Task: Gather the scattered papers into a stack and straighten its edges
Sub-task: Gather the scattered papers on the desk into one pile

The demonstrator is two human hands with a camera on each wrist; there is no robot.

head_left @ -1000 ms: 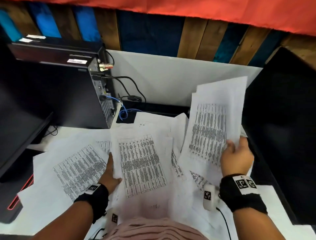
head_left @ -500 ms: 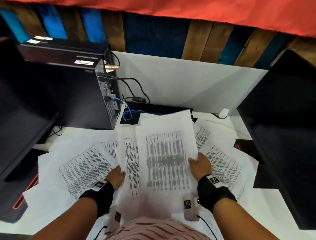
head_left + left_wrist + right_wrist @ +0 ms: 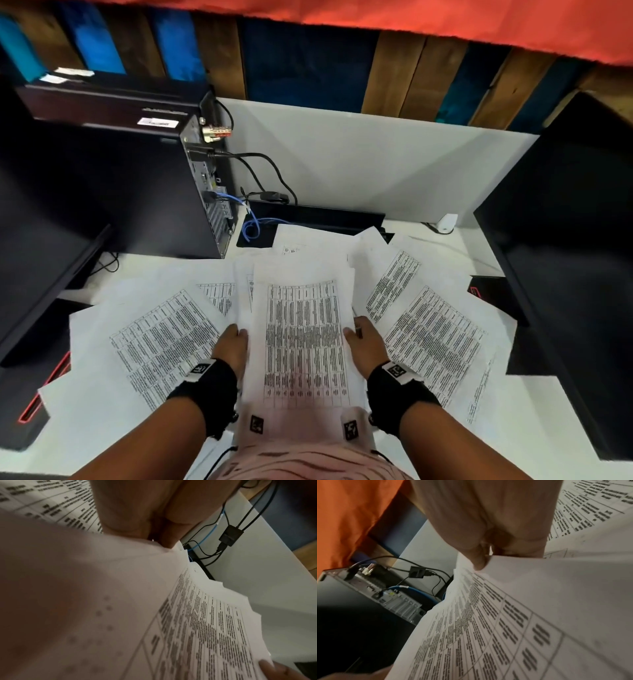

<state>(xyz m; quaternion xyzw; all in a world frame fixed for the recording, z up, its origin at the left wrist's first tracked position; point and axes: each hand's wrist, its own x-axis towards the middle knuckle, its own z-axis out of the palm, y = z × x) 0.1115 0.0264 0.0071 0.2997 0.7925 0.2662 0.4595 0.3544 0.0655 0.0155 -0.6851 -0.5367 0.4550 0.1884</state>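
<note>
A small stack of printed sheets (image 3: 305, 335) is held between both hands in front of me, above the desk. My left hand (image 3: 231, 346) grips its left edge, thumb on top. My right hand (image 3: 363, 342) grips its right edge. In the left wrist view the left fingers (image 3: 137, 513) pinch the stack (image 3: 197, 628) at its edge. The right wrist view has the right fingers (image 3: 488, 527) pinching the sheets (image 3: 505, 622). The stack's far edges are uneven. Loose printed papers lie on the left (image 3: 154, 342) and on the right (image 3: 431, 332) of the white desk.
A black computer tower (image 3: 113, 185) with cables and a blue cable (image 3: 253, 226) stands at the back left. Dark monitors flank the desk on the left (image 3: 37, 260) and right (image 3: 575, 246). A white partition (image 3: 359, 164) closes the back.
My right hand brought its lifted sheets from the right onto the middle pile. Both hands then closed on the sides of that pile.
</note>
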